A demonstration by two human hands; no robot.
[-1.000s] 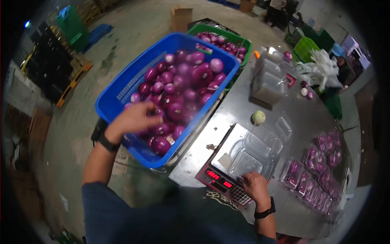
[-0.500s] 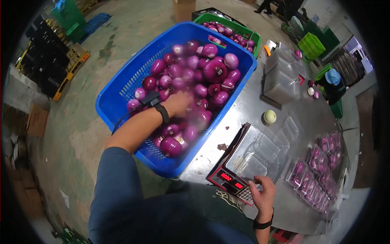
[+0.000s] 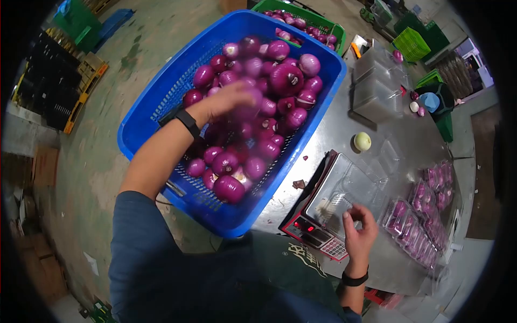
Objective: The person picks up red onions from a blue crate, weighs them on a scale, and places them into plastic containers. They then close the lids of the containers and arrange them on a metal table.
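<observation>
My left hand (image 3: 230,101) is inside the blue plastic basket (image 3: 133,116), over a pile of red onions (image 3: 228,189). Its fingers curl around a blurred red onion (image 3: 249,107). My right hand (image 3: 361,232) hovers by the near right edge of the digital scale (image 3: 309,229), thumb and forefinger loosely curved and apart, nothing visible between them. A clear plastic tray (image 3: 358,185) rests on the scale's metal plate, its lid flipped out to the right. Beyond the scale, a pale peeled onion (image 3: 362,141) sits on the steel table (image 3: 334,129).
Packed clear trays of red onions (image 3: 414,229) lie at the table's right. Stacked empty clear trays (image 3: 374,89) stand at the back. A green crate of onions (image 3: 338,33) is behind the basket. Someone in a blue cap (image 3: 430,101) is at the far right.
My left hand has risen from deeper in the onions toward the basket's far side, now with an onion. My right hand has shifted slightly up and right, off the scale's keypad. The view has shifted.
</observation>
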